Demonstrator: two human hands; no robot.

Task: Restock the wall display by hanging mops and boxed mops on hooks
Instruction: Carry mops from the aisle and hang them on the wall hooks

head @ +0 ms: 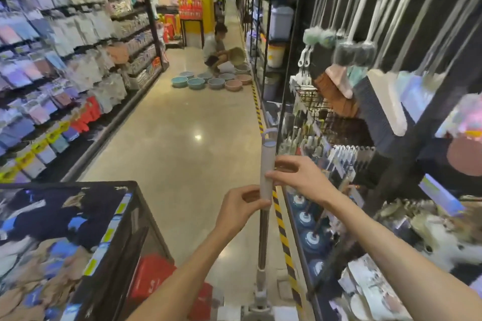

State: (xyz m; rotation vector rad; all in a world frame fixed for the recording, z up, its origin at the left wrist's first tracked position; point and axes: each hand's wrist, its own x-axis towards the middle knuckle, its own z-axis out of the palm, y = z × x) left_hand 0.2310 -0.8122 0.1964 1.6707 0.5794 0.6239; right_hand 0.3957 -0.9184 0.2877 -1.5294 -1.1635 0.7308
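Wall display (407, 41) fills the right side of the frame, top to bottom: black panels already crowded with hanging mops and brushes, heads overlapping; no free hook can be made out through the blur. Aisle floor (182, 138) runs up the centre, hazard tape (280, 219) along its right edge. Black cart (130, 216) of soft goods sits lower left. Crouching person (215, 47) works among basins (208, 82) in the upper centre, well apart from the hands. Mop (263, 232) stands upright at lower centre, head near the bottom edge, pale sleeve on the upper handle, hanging loop (268, 134) at the top. Left hand (240, 210) wraps the handle at the sleeve's lower end; right hand (297, 177) pinches the sleeve just above it, fingers narrow around the tube. Risks, as judgement: both holds sit high on a long shaft, so the head may swing on lifting and strike the lower shelf stock at right or the cart. If the sleeve slides on the shaft, the pinch may slip. The raised loop end could snag or unhook a neighbouring mop in that dense row. A missed hook would drop the mop into the aisle.
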